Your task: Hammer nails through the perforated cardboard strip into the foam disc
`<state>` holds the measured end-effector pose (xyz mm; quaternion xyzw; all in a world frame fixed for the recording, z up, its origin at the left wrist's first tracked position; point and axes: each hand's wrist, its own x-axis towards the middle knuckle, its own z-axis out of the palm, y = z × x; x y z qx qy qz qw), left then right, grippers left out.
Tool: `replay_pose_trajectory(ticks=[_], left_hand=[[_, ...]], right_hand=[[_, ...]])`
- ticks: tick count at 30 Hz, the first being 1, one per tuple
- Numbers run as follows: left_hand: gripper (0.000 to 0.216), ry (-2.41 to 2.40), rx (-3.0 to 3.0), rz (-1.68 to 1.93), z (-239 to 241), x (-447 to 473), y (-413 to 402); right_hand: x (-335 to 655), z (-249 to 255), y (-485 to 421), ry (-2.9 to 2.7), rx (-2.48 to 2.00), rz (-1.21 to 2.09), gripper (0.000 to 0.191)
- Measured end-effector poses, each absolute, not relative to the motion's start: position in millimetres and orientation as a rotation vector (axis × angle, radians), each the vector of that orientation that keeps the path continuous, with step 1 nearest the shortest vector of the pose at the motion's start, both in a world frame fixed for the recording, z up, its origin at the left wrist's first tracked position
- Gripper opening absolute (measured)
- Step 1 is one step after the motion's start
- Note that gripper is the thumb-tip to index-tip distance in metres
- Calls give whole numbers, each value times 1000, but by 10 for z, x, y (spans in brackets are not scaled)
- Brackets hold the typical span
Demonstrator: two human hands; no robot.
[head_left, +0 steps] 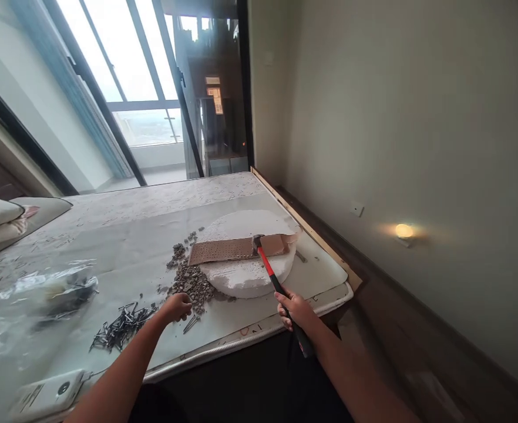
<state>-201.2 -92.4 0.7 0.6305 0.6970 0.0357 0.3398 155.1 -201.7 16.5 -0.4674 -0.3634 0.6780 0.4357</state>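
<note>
My right hand (295, 310) is wrapped round the red and black handle of a hammer (268, 267). Its metal head rests on or just over a brown strip (224, 251) dotted with rows of small holes. Under the strip lies a thick white round slab (245, 275), foam-like, with a rough edge. My left hand (177, 306) is closed, fingers curled in; whatever it may hold is hidden. Just beyond it spreads a heap of grey gravel (191, 282). A pile of dark nails (122, 327) lies to its left, and a few loose nails (191, 324) lie close below it.
A clear plastic bag (60, 291) with dark contents lies at the left. A white device (50, 395) sits at the near left corner. Folded bedding (3, 220) is at the far left. A wooden edge strip (303, 220) runs along the right side, near the wall.
</note>
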Motion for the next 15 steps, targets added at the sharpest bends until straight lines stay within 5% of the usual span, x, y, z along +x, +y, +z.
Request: replay_pose_trajectory(ticks=[8, 15], left_hand=[[48, 1390, 1396, 857, 561, -1154, -726], [37, 1437, 1661, 983, 431, -218, -355]], right_hand=[[1672, 243, -2082, -831, -1057, 1713, 91], [1828, 239, -2147, -833, -1042, 1680, 87]])
